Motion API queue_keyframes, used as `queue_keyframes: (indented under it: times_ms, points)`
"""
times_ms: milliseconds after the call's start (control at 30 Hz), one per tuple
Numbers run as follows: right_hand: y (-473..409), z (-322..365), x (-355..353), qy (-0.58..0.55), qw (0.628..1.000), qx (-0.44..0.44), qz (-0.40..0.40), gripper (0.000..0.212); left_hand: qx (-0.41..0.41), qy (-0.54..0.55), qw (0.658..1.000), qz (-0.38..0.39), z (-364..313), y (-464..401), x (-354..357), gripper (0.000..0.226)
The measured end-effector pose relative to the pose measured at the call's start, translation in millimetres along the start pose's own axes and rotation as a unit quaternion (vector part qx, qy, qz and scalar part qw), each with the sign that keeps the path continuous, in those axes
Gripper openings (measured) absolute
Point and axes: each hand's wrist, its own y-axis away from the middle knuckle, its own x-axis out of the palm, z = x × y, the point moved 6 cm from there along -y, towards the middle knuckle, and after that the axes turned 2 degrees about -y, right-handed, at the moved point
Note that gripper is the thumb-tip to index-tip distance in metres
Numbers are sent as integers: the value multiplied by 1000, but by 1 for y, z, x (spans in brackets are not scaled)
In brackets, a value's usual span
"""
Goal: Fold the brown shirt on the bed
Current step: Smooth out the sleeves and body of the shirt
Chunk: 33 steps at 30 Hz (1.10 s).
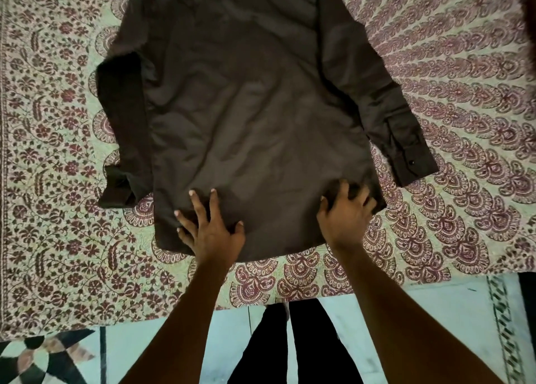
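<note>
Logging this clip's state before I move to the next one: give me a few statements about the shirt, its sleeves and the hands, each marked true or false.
1. The dark brown long-sleeved cotton shirt lies spread on the patterned floral bedspread. True.
2. Both hands are at the collar. False: the left hand and right hand are at the hem.
3. The sleeve with the buttoned cuff is folded across the body. False: it lies out to the side.
4. The left hand's fingers are spread on the fabric. True.
</note>
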Motion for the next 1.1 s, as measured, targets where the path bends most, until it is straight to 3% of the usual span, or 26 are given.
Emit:
queue_keyframes:
  times_ms: [67,133,233,433,500,600,700,767,833,933,1000,1100]
  points:
    - [-10,21,-3,15,998,-53,0,62,29,-25,999,-32,-18,-8,-8,95]
    - [-23,53,-1,7,984,-177,24,61,118,-45,990,-65,-44,-20,-15,83]
    - [-48,77,10,14,956,-282,79,56,204,-60,976,-44,-83,-46,-12,75]
    - [-94,26,-5,-5,987,-147,67,50,126,-135,982,29,-140,-56,-23,89]
    - [-111,17,-21,-11,987,-157,25,47,163,-121,979,2,-173,-60,-27,78]
    - [-143,4,-47,-2,984,-169,-53,46,285,-68,955,-42,-233,-70,-21,62]
    - [-190,-27,-63,-31,996,-60,-66,56,339,-64,938,-31,-286,-84,-13,61]
    - [-223,-54,-63,-41,999,24,0,66,310,-40,950,-24,-313,-98,-9,57]
    - [-249,-67,-58,-58,996,18,71,63,230,54,971,-19,-331,-115,-10,59]
    - [-281,-77,-69,-163,979,-35,117,22,131,158,978,-29,-356,-135,-15,65]
    - [-298,-88,-94,-263,960,-3,97,11,125,88,987,-42,-371,-140,-21,55]
    - [-333,-117,-142,-340,938,67,20,11,125,10,991,-54,-390,-144,-24,47]
